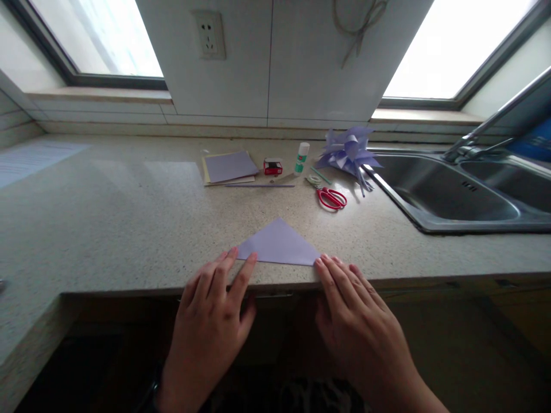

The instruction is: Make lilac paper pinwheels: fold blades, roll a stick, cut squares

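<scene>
Paper triangle lies flat at counter edge, centre frame, long edge running left-right, apex pointing up-frame. My left hand fingertips press its left corner, right hand its right corner; fingers flat, gripping nothing. Both equally near.

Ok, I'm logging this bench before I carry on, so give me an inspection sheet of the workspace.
Surface: speckled stone counter, dry-looking.
Job's things: lilac paper triangle flat at the front edge, point away from the person.
Clutter: paper stack, red box, glue stick, red scissors, folded lilac paper flower.
Hands: left hand fingertips at the triangle's left corner; right hand at its right corner; both flat, fingers extended.
Cables: nothing seen; wall socket unused.
Surroundings: steel sink with tap at right, windows behind.
</scene>
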`<move>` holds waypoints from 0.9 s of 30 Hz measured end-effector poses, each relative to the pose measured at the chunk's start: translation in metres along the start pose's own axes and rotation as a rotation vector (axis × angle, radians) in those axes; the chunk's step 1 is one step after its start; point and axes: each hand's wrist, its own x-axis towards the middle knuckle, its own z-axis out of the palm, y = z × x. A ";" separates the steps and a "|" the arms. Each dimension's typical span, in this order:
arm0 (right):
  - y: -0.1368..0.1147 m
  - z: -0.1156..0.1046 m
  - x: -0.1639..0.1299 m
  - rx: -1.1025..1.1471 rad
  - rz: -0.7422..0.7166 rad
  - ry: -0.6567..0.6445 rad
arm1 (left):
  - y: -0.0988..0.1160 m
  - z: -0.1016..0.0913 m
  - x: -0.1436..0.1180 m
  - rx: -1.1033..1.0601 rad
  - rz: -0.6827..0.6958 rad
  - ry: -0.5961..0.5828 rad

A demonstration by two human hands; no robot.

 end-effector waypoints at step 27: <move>-0.031 -0.009 0.028 0.244 0.032 0.110 | -0.016 -0.009 -0.006 -0.137 0.112 0.090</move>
